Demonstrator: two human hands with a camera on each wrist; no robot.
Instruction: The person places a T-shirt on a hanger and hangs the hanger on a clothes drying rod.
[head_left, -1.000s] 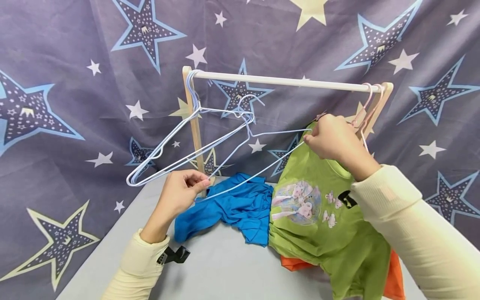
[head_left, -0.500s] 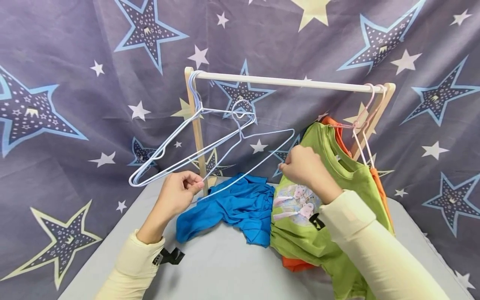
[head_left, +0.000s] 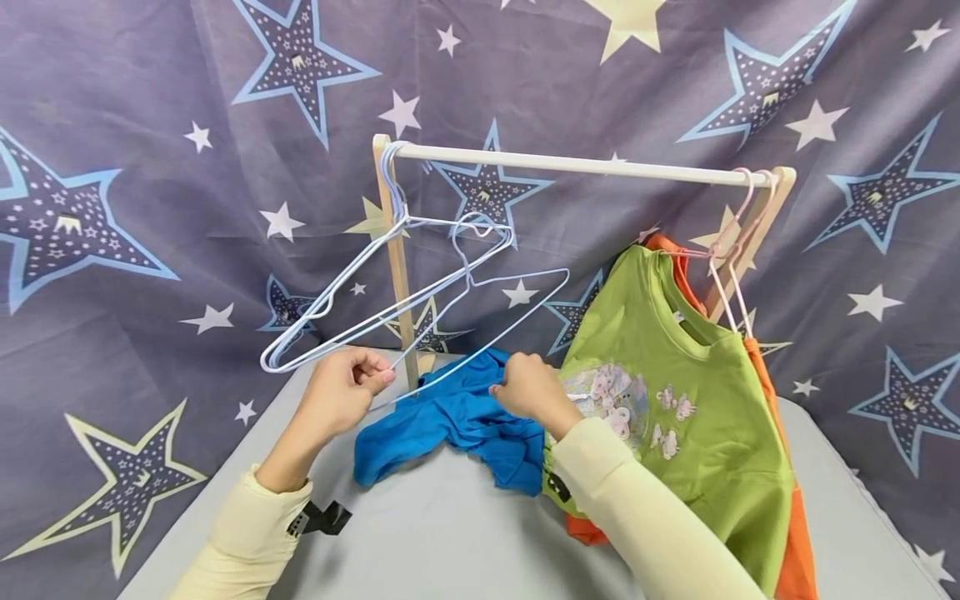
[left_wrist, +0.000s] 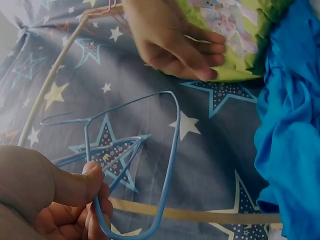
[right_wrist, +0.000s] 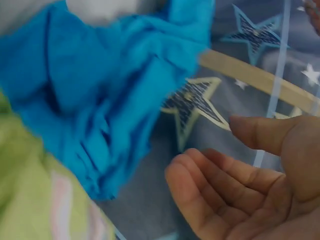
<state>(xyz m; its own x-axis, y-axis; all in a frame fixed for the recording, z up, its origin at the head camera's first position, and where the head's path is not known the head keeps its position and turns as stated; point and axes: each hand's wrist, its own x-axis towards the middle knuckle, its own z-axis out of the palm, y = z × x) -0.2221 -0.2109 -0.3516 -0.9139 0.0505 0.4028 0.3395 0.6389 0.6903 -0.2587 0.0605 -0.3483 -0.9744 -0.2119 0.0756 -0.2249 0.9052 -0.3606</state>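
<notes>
Two hands of mine show in the head view. My left hand (head_left: 339,392) pinches one lower end of a loose blue wire hanger (head_left: 468,282), which slants up to the right, its hook below the white rail (head_left: 570,162) and apart from it. My right hand (head_left: 532,387) is loosely curled in front of the blue garment (head_left: 457,425), which lies bunched on the grey table (head_left: 435,533). Several pale blue hangers (head_left: 388,167) hang at the rail's left end, and my loose one overlaps them in this view; whether they touch I cannot tell. At the right end a green top (head_left: 690,375) and something orange (head_left: 797,542) hang below pink hooks (head_left: 747,193).

In the left wrist view I have the wire between my thumb (left_wrist: 82,185) and curled fingers, with the hook pointing away to the left. My right hand is well apart from the hanger, in front of the green top.

The right wrist view shows my right fingers curved, with a gap to the thumb and nothing in them. A blurred pale wire passes behind.
</notes>
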